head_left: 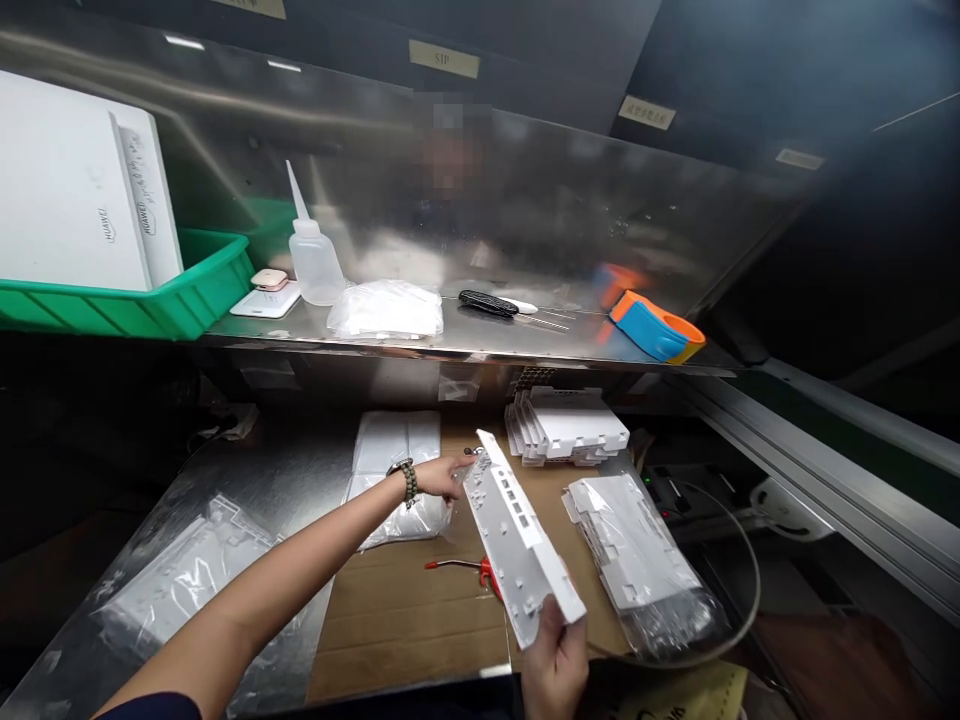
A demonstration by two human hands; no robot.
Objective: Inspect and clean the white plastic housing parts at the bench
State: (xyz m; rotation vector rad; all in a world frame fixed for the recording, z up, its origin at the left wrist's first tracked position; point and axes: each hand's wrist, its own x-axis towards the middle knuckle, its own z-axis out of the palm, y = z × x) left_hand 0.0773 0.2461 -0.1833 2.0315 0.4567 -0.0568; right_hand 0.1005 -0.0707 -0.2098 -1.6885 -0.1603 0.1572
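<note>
A long white plastic panel [510, 535] with small square cutouts is held tilted above the brown cardboard. My right hand [555, 655] grips its lower end, thumb on the near face. At the panel's upper end is my left hand [444, 478], closed, with a beaded bracelet on the wrist; what its fingertips hold, if anything, is too small to make out. Partly behind the panel lies a red air gun [487, 575] with a thin metal nozzle. Stacked white panels [574, 425] sit behind, and bagged white panels [630, 540] lie to the right.
Folded white bags [397, 450] lie behind my left wrist, and bagged parts [195, 570] at the left. The metal shelf [465, 345] carries a squeeze bottle [319, 265], black-handled tool [487, 303], tape [656, 328] and green bin [187, 300]. A hose curves at right.
</note>
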